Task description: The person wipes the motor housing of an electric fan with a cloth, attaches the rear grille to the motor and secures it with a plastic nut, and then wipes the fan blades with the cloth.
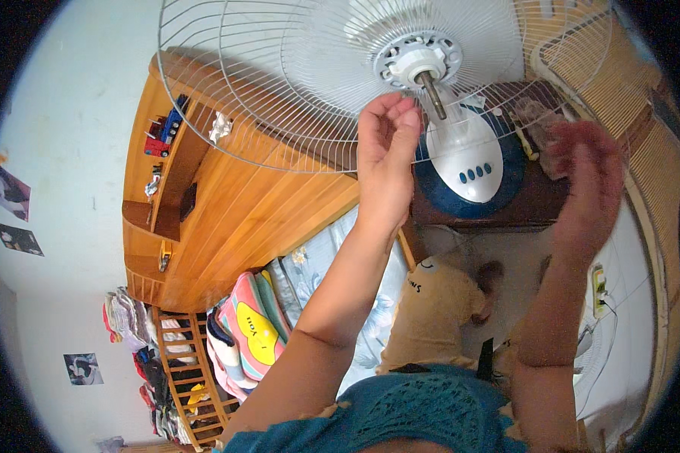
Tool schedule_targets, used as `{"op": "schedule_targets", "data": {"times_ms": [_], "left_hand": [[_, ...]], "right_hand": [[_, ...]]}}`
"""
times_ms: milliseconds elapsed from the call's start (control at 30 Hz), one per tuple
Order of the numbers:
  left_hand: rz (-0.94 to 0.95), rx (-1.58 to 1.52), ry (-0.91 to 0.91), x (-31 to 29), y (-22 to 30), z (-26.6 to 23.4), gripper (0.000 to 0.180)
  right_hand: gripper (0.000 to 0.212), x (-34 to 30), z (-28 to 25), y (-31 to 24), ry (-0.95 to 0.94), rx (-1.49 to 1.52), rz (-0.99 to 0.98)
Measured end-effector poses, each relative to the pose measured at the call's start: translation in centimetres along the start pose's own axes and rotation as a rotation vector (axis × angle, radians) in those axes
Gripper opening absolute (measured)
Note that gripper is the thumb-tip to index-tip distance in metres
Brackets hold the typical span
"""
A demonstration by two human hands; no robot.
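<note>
From my end of the feed, I have the left grip (387, 147) raised in front of the fan's rear grille (332, 98), its fingertips just beside the bare metal shaft (433, 97). The left fingers are curled and drawn narrow toward the thumb; I cannot tell whether they pinch anything small. My right grip (589, 162) is smeared by blur at the right, near the grille's rim and well apart from the shaft, so I cannot tell how wide it is.

The shaft sticks out toward me from the white hub (418, 54) at the middle of the grille. Below that, the fan's white control panel (468, 155), with a row of four blue buttons (476, 173), rises from a round dark blue base (440, 198) on the brown worktop (536, 208). A crumpled clear plastic bag (536, 121) lies on the worktop, right of the panel.

Lower down, I see a person in a yellow shirt (434, 313) beside the bed (329, 275). A wooden headboard (272, 226) stands to the left, and a power strip (599, 287) sits at the right.
</note>
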State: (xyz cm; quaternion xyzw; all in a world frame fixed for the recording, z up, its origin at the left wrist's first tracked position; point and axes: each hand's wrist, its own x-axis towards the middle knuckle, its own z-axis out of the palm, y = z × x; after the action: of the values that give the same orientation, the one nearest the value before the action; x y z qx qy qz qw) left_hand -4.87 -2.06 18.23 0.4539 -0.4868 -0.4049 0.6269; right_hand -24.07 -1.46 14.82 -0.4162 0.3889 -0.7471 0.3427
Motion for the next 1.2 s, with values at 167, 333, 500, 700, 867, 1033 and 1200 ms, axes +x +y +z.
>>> {"op": "schedule_targets", "data": {"times_ms": [167, 333, 500, 700, 867, 1033, 1200], "left_hand": [[-0.038, 0.016, -0.008, 0.8, 0.4, 1.0, 0.031], [-0.07, -0.068, -0.043, 1.5, 0.4, 0.4, 0.025], [-0.089, -0.049, -0.063, 2.0, 0.5, 1.1, 0.029], [-0.04, 0.028, 0.015, 1.1, 2.1, -0.2, 0.033], [-0.025, 0.054, 0.026, 1.4, 2.6, 0.9, 0.03], [-0.265, 0.085, -0.052, 3.1, 1.6, -1.2, 0.027], [-0.429, 0.024, -0.08, 3.2, 2.5, 0.4, 0.027]], "right_hand": [[0.021, 0.6, -2.5, -2.5, 0.105, 0.132, -0.204], [0.025, -0.1, 0.1, -0.4, -0.148, -0.186, -0.068], [0.023, 0.1, -0.3, -2.4, -0.135, -0.047, -0.204], [0.021, -0.4, 3.4, -1.8, -0.158, 0.043, -0.235], [0.02, 0.1, 6.9, 0.3, -0.176, -0.007, -0.174], [0.021, 2.8, 8.4, 2.2, -0.41, -0.098, 0.17], [0.025, 6.4, 8.9, 5.1, -0.567, -0.834, -0.495]]}}
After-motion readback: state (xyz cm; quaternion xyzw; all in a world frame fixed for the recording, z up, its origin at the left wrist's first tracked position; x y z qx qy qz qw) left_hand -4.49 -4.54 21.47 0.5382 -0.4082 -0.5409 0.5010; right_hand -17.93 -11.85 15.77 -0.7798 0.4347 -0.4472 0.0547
